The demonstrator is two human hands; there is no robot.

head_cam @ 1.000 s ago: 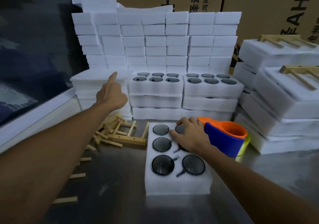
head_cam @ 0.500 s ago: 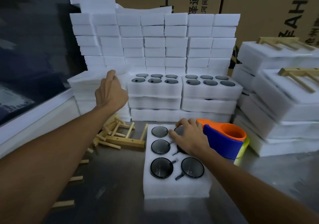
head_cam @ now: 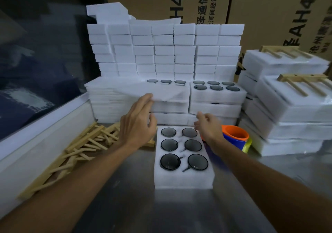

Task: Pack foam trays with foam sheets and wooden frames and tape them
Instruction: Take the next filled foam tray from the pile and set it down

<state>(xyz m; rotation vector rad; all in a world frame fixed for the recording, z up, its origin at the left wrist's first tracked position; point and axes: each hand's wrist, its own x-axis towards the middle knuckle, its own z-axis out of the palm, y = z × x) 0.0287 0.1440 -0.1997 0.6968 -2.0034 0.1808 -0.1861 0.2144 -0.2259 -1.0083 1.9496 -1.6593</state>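
A white foam tray (head_cam: pixel 183 179) holding several dark round lenses lies on the metal table in front of me. My left hand (head_cam: pixel 138 123) reaches over it and pinches the near edge of a thin foam sheet (head_cam: pixel 161 92). That sheet hangs partly lifted off the sheet stack (head_cam: pixel 107 105) and covers the front of a tray behind. My right hand (head_cam: pixel 208 127) hovers blurred above the tray's far right corner, fingers loosely curled and holding nothing. Loose wooden frames (head_cam: pixel 86 143) lie piled at the left.
An orange and blue tape dispenser (head_cam: pixel 235 135) stands right of the tray. Stacked lens trays (head_cam: pixel 217 96) and a wall of foam blocks (head_cam: pixel 165 53) fill the back. Wrapped packs (head_cam: pixel 291 110) topped with wooden frames stand at the right, before cardboard boxes.
My left hand drew back from the sheet stack, pulling one foam sheet toward me. My right hand lifted off the tray and moved up and right.
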